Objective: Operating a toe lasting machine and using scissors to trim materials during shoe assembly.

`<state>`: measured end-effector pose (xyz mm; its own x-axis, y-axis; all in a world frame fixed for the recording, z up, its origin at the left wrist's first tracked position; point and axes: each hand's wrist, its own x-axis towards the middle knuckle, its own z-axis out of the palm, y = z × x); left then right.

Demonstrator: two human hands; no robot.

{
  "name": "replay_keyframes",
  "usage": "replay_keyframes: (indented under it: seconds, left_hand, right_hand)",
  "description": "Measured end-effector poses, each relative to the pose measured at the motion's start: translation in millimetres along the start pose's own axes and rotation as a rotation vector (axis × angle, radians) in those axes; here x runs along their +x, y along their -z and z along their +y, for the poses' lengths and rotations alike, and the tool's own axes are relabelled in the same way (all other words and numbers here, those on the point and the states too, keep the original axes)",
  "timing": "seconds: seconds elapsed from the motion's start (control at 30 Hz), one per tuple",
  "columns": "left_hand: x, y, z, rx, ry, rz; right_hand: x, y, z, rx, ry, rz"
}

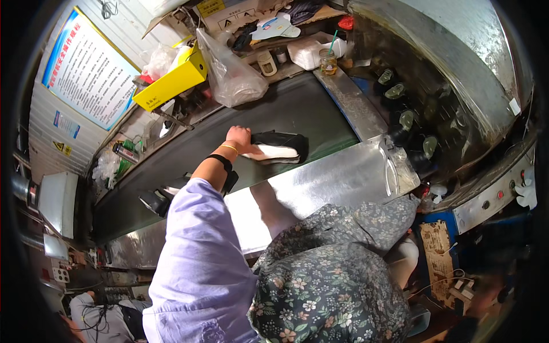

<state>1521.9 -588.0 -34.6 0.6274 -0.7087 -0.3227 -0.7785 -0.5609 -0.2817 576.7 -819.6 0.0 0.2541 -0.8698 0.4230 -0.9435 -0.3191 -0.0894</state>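
On the far left, a small yellow warning sign (62, 148) with a triangle hangs below a blue-and-white notice (67, 124); the print on both is tiny. Beside them, a large blue-edged poster (94, 68) carries a red heading along its left edge and dense rows of dark characters. A dark piece of footwear (153, 202) lies on the belt, partly hidden by the purple sleeve (200, 228). Above, a yellow box (171, 83) bears dark lettering on its near side.

The left hand (240, 137), with a dark band at its wrist, reaches onto the green-black belt (286, 108). Its fingers are bent close together, holding the left end of a black-and-white shoe (275, 152). The shoe lies on the belt near the metal ledge (326, 177), its long axis running left to right, at a slant to the belt's length. Its white strip faces the person, the black part lying beyond; which end is the toe cannot be told. The right hand is out of sight, so its fingers cannot be told.

Farther right stand a glass jar (327, 63) with a green straw and a control panel (493, 197) with a red button.
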Motion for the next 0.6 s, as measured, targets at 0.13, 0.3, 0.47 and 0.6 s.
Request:
replay_keyframes:
  seconds: [0.13,0.3,0.47,0.6]
  left_hand:
    - [-32.5,-13.0,25.7,-0.316,0.157,-0.08]
    - [-47.9,2.2,40.3,-0.605,0.078,0.079]
    - [-102.2,32.5,119.5,-1.252,-0.065,0.039]
    - [-196.2,23.9,219.5,-1.318,-0.424,0.168]
  right_hand:
    - [-135.8,-89.1,-149.4,0.489,-0.156,-0.182]
    - [-91.3,-86.3,-245.6,0.781,-0.115,-0.259]
    - [12.9,-24.1,-355.9,1.03,0.035,-0.447]
    - [50.3,16.6,-410.6,1.304,0.136,-0.156]
